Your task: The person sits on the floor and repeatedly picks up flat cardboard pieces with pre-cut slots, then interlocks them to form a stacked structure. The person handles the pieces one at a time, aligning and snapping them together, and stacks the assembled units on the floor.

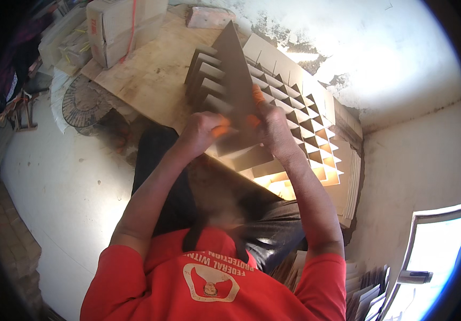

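Note:
A long brown cardboard panel (230, 64) stands tilted on the table in front of me. Several shorter cardboard strips (206, 80) stick out from its left side. My right hand (274, 123) grips the panel's right edge, with orange covers on the fingers. Curled near the panel's lower left side, my left hand (202, 131) also wears orange finger covers. Blur hides whether its fingers pinch a strip or only touch the cardboard. Just right of the panel, a grid of interlocked cardboard dividers (302, 120) lies with its points up.
The wooden table (155, 69) carries a cardboard box (115, 32) at its far left. A round fan-like grille (83, 104) stands beside the table. Flat cardboard sheets (351, 176) lean by the right wall. A bright glass door (428, 257) is at lower right.

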